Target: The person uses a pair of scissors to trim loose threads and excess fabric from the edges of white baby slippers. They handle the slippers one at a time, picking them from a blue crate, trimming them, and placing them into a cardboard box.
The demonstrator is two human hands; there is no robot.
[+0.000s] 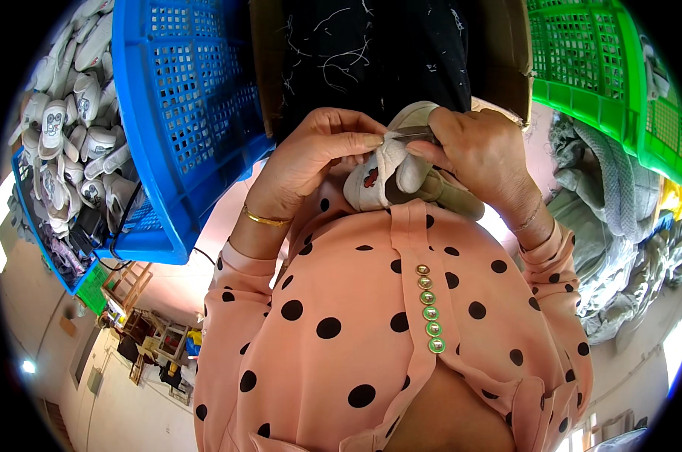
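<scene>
A small off-white cloth shoe [367,194] with a red motif on its side is held in front of my body. My left hand [314,154] pinches its upper edge between thumb and fingertips. My right hand [482,154] is closed at the shoe's other side, with a thin metal tool [412,134] between its fingers, pointing toward my left fingertips. The tool's exact kind is hidden by the fingers. Below my right hand sits a beige-green part [450,194], which looks like a sole; I cannot tell whether it belongs to the same shoe.
On the left stands a blue plastic crate [141,143], beside a heap of similar pale shoes [88,143]. To the right are a green crate [582,94] and bags of grey-white material [612,218]. Brown cardboard [503,53] flanks my black trousers [412,45], which carry loose white threads.
</scene>
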